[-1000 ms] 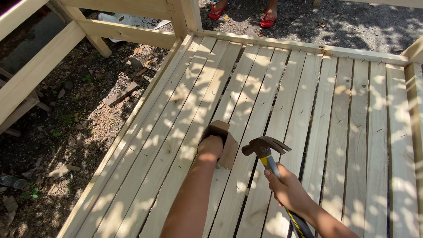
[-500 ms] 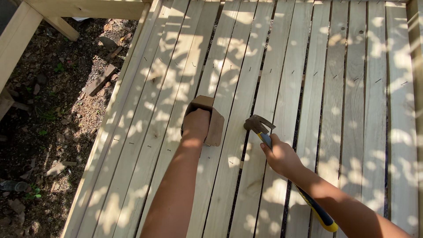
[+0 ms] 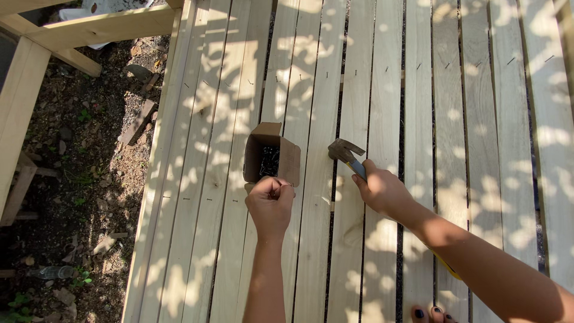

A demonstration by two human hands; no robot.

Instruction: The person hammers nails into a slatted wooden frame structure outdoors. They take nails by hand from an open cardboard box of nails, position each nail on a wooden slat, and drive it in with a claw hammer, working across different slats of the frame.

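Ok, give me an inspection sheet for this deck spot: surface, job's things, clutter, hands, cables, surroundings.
Surface: pale wooden deck boards with gaps between them, dappled sun and shade, nail heads in rows.
Job's things: open cardboard box with dark nails inside, lying on the boards; claw hammer, head resting on a board.
Clutter: nothing seen on the boards.
Hands: left hand closed in a fist just below the box, contents hidden; right hand gripping the hammer's handle.
Cables: nothing seen.
Surroundings: bare ground with leaves and wood scraps at left; timber frame at upper left.
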